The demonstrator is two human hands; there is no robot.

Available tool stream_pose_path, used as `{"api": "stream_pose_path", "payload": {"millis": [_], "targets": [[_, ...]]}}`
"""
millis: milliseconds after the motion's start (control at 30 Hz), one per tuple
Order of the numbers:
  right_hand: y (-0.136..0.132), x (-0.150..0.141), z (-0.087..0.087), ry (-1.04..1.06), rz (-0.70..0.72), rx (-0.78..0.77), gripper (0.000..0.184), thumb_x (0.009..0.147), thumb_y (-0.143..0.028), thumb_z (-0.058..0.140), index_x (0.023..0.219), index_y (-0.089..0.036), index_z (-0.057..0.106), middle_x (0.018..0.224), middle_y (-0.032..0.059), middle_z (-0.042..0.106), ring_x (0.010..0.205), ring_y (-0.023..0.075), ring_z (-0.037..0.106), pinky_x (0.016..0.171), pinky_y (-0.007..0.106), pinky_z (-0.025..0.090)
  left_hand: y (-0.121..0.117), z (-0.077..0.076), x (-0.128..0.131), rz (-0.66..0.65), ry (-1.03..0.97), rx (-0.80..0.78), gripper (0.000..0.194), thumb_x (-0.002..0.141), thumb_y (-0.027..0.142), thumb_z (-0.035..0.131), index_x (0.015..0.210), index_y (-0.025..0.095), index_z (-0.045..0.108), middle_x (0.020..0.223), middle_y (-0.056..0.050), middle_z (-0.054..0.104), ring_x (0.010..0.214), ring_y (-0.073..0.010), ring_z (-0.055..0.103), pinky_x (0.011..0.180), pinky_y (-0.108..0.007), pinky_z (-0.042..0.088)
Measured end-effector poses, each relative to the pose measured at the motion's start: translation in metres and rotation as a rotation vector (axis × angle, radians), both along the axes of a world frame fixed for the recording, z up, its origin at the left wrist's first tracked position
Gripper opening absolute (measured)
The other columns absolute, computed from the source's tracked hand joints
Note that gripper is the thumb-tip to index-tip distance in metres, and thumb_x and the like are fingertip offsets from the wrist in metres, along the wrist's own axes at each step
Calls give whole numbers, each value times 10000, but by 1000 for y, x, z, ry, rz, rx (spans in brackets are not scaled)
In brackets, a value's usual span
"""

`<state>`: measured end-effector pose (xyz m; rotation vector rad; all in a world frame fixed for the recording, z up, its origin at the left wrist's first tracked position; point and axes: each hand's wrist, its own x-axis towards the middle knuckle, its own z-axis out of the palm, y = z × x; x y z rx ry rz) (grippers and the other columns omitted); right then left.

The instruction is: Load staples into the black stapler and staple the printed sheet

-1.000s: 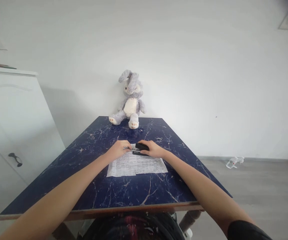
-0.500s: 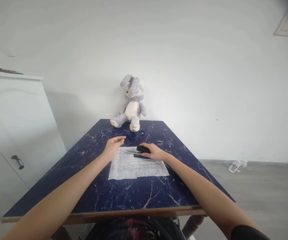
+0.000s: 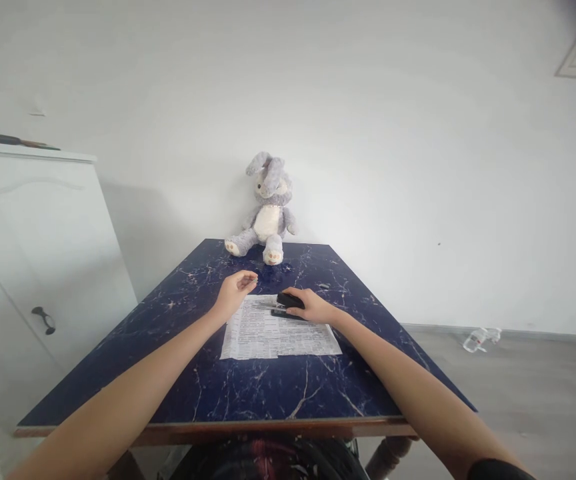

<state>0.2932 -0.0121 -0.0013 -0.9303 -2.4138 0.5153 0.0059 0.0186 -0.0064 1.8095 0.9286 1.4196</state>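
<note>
My right hand (image 3: 313, 305) is wrapped around a black stapler (image 3: 288, 301), which rests on a sheet of printed paper (image 3: 278, 337). A thin silvery part juts out from the stapler's left end. Just above the paper's upper left corner is my left hand (image 3: 237, 290), its fingers curled in and thumb close to the fingertips. Whatever the left fingers pinch, if anything, is too small to make out. A small grey piece (image 3: 324, 286) lies on the table beyond my right hand.
A grey plush rabbit (image 3: 269, 220) sits at the far end of the blue marbled table (image 3: 298, 393), against the wall. To the left stands a white cabinet (image 3: 43, 233) with a dark handle. Clear plastic litter (image 3: 481, 339) lies on the floor at the right.
My left fingers have curled in more, and the hand has turned slightly. My right hand keeps its grip on the stapler. The whole view has shifted a little.
</note>
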Motion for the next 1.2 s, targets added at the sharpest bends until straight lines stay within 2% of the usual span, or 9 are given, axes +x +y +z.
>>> {"api": "stream_pose_path", "payload": {"millis": [133,233,367,500,567,667,833,1000,1200], "targets": [[1,0,-2,16,7,18,443,950,-359,712,1360,-217,622,1220,100,768,1036,276,741,910,402,566,-2,2,4,-39,50,40,295,845,467,762,963,199,794,1045,-100,784,885,-238,742,875,-409,611],[1,1,-3,8,4,19,434,951,-349,705,1359,-228,622,1202,87,773,1024,270,745,897,393,566,6,4,-3,20,-133,-46,402,801,509,813,1041,188,804,1045,-106,789,811,-216,738,835,-407,624],[1,1,-3,3,3,9,434,954,-348,701,1363,-228,620,1214,88,771,1032,268,745,891,384,565,18,5,-18,155,-290,-43,524,630,505,929,997,163,777,1001,-100,788,946,-233,740,869,-378,613],[0,0,0,7,3,-2,435,950,-346,704,1360,-229,618,1201,88,773,1012,268,747,868,379,565,14,5,-17,141,-280,-54,501,660,457,914,1042,168,765,1039,-111,798,990,-248,754,905,-405,616],[0,0,0,7,0,-1,432,946,-342,707,1355,-233,619,1206,88,771,1022,273,747,875,382,562,7,5,-12,95,-209,-42,442,721,434,879,1066,179,771,1060,-119,805,996,-260,764,928,-431,619],[0,-1,1,6,3,7,432,947,-337,707,1354,-226,617,1212,91,768,1039,277,743,886,384,556,-2,5,-5,6,48,4,295,790,417,829,992,203,809,1039,-113,818,974,-282,777,947,-455,617],[-1,0,0,0,15,20,419,954,-326,701,1348,-212,621,1193,95,769,1024,268,734,894,383,547,-6,-3,4,-127,361,25,164,800,350,816,933,262,854,998,-68,834,961,-297,783,956,-441,606],[0,0,0,-7,1,4,447,951,-338,701,1370,-207,612,1232,102,757,1036,267,730,896,377,547,-5,-12,10,-167,460,-10,150,821,296,779,935,244,862,989,-58,835,934,-263,776,938,-389,595],[1,0,0,-1,8,15,437,951,-337,698,1363,-214,619,1199,87,767,1014,259,735,868,359,547,-4,-16,15,-142,444,-36,182,801,287,789,954,214,858,989,-63,834,913,-251,771,910,-365,588]]}}
